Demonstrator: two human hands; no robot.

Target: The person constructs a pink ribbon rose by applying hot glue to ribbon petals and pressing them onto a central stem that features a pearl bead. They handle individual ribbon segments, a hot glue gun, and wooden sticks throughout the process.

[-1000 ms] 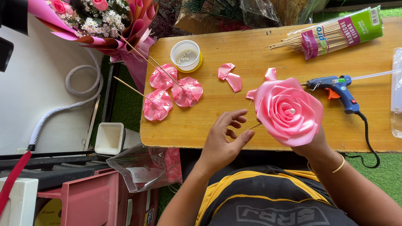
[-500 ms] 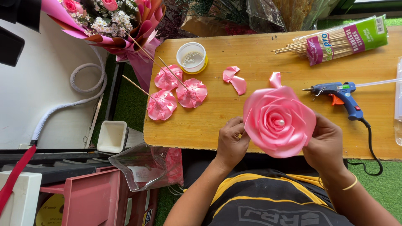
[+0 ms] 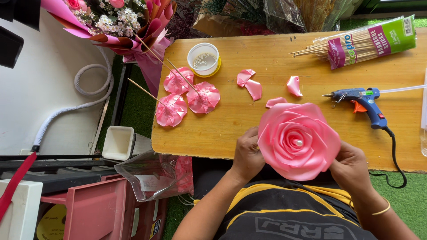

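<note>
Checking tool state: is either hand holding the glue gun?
No. The glue gun lies on the table, while the left hand and right hand hold the rose.

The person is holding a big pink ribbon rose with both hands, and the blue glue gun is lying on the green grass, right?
Not quite. The head view shows the glue gun lying on the wooden table, to the right of the rose; only part of its black cord hangs over the grass. The rest is right: the left hand and right hand both hold the big pink ribbon rose.
</note>
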